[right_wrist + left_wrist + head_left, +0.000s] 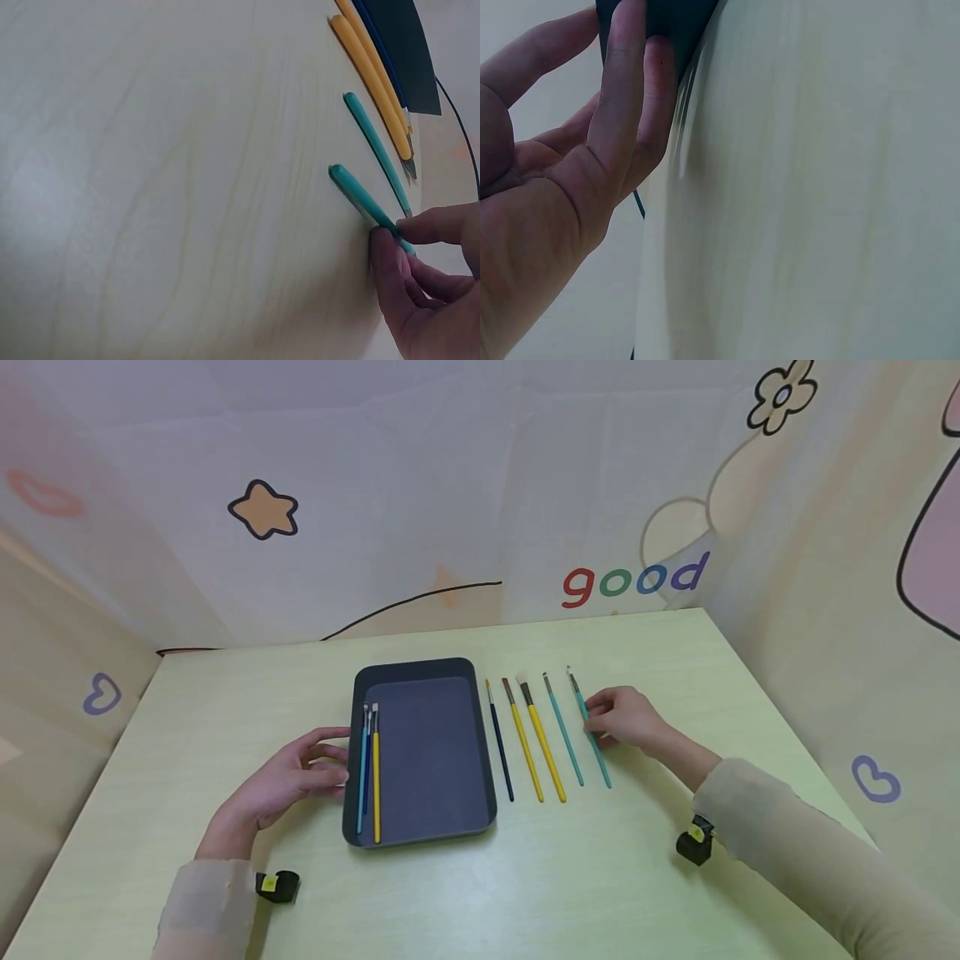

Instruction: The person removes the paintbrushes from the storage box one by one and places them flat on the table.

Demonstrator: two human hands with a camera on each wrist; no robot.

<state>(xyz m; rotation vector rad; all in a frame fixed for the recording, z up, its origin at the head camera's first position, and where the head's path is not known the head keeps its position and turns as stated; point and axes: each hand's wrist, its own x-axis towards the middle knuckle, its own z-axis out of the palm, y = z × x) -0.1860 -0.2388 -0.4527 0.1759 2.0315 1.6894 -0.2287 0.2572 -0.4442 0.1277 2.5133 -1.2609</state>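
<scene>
At the right end of a row of paintbrushes, my right hand (pixel 626 718) pinches a teal paintbrush (pixel 602 765) around its middle, between thumb and fingers. The brush lies along the tabletop with its bristles toward the back; its rounded handle end (pixel 341 176) points away from the fingers in the right wrist view. My left hand (pixel 288 781) touches the left outer side of a dark grey tray (pixel 431 752), its fingers extended against the wall. Three paintbrushes, among them a yellow-handled paintbrush (pixel 377 785), lie side by side along the tray's left inside edge.
Between tray and right hand lie a dark blue paintbrush (pixel 501 752), a thin yellow paintbrush (pixel 527 747), a thicker yellow paintbrush (pixel 547 752) and another teal paintbrush (pixel 565 735), roughly parallel. A printed curtain (pixel 420 485) hangs behind the pale wooden table (pixel 420 902).
</scene>
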